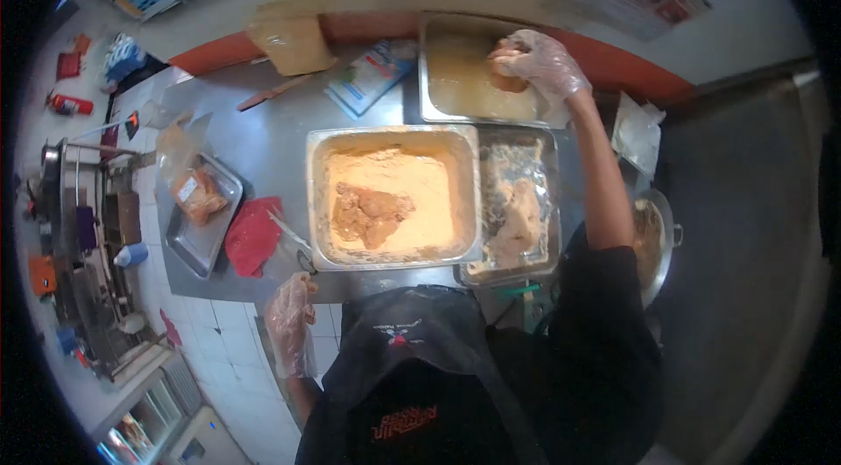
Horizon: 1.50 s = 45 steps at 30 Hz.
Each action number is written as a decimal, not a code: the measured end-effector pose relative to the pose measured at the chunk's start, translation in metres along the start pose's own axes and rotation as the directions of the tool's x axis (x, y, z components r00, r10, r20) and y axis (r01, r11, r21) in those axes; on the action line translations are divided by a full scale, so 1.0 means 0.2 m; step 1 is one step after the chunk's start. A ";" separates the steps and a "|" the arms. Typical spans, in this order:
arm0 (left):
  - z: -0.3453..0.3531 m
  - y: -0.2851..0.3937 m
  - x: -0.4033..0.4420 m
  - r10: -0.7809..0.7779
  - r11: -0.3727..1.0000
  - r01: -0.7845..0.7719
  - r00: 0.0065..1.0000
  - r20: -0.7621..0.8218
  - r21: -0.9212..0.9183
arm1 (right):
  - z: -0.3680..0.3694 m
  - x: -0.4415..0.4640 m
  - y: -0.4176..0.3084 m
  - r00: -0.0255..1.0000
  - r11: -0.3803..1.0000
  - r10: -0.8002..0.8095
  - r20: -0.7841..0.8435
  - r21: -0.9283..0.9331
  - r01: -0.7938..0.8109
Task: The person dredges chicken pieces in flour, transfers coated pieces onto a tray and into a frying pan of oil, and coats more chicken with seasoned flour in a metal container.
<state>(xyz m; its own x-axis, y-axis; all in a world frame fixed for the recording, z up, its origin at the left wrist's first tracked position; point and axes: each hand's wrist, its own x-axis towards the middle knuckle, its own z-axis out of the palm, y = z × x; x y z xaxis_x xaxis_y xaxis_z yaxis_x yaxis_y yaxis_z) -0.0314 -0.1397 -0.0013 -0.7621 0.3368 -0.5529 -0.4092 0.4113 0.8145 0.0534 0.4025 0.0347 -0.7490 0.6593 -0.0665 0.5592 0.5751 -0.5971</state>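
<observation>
My right hand (545, 62), in a clear plastic glove, grips a piece of raw chicken (508, 67) over a steel pan of cloudy yellowish liquid (427, 71). My left hand (291, 325), also gloved, hangs at the table's front edge with fingers loosely bent and a gap to the thumb; nothing shows in it. Coating sticks to its fingertips. Between my hands stands a deep steel pan of pale orange flour (313, 193), with coated chicken (370, 213) lying on the flour. A shallower tray (554, 228) to its right holds a floury, pale lump (519, 224).
On the left are a metal tray (180, 246) with a bagged orange-brown product (200, 195) and a red cloth (252, 236). Behind the flour pan lie a blue-and-white packet (372, 78) and a brown wooden-looking utensil (273, 93). A round pot (670, 237) sits at the right.
</observation>
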 end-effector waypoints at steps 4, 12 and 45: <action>0.12 -0.09 0.03 0.174 0.979 -0.184 0.979 0.109 0.089 | 0.00 -0.29 -0.28 0.941 0.981 -0.146 0.306 -0.080 0.178; 0.46 0.10 0.02 0.170 0.932 -0.270 0.915 0.366 0.242 | 0.15 -0.81 0.11 0.920 0.978 0.033 0.390 -0.201 0.050; 1.94 0.03 0.13 0.105 0.161 -0.838 0.540 0.835 0.522 | 0.59 -1.84 0.66 0.818 0.689 0.573 -0.043 0.566 -0.453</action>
<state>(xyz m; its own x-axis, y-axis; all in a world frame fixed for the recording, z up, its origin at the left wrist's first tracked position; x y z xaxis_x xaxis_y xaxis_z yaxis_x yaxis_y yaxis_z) 0.1408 0.2013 -0.0785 -0.0356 0.9322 -0.3601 0.8341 0.2262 0.5030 0.3598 0.1782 -0.1140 -0.2769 0.8901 -0.3621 0.5235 -0.1763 -0.8336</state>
